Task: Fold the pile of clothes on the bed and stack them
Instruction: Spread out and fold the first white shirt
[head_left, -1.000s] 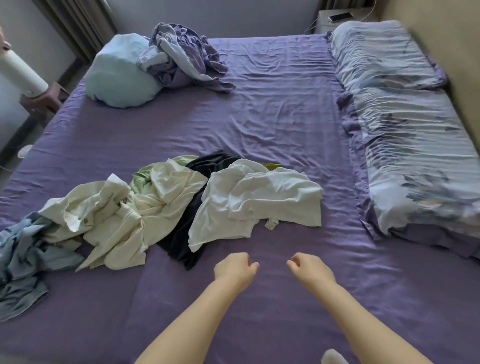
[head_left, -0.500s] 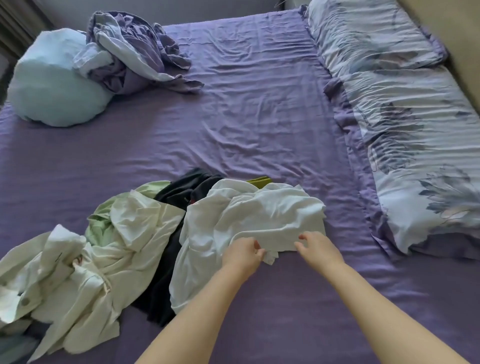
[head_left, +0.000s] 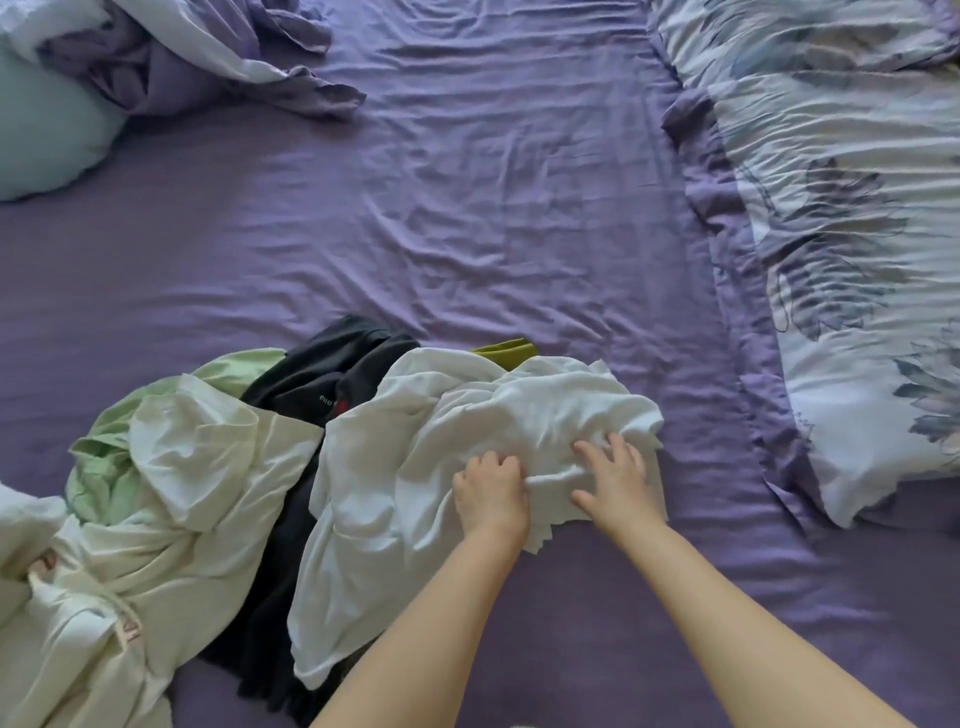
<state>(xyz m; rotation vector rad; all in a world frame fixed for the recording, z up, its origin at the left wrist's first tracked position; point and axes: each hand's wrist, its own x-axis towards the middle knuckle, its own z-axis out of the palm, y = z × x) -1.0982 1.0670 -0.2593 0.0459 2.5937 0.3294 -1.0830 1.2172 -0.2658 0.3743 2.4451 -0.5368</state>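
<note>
From the head camera I look down on a bed (head_left: 467, 218) covered by a wrinkled purple sheet, with both my bare forearms reaching in from the bottom edge.

My left hand (head_left: 491, 491) sits on the near part of a crumpled white garment (head_left: 467, 431), its fingers curled down into the cloth and gripping a bunched fold. My right hand (head_left: 613, 480) lies just beside it on the same garment, fingers spread and only slightly bent, pressing on the fabric; I cannot tell whether the thumb has caught any cloth beneath it. A raised ridge of white fabric runs between the two hands.

The white garment is the rightmost piece of the pile, in the lower middle of the bed. It partly lies over a black garment (head_left: 322, 379), which stretches from behind it down toward the bottom edge and shows a small patch of lettering and a red mark. A strip of olive-yellow cloth (head_left: 506, 349) peeks out just behind the white piece. To the left, a cream garment (head_left: 197, 467) lies heaped over a pale green one (head_left: 104, 462), and more cream fabric spills toward the lower left corner.

Along the right side are floral pillows (head_left: 841, 208). At top left sits a light blue cushion (head_left: 41, 135), with a rumpled lilac sheet (head_left: 171, 62) against it.
</note>
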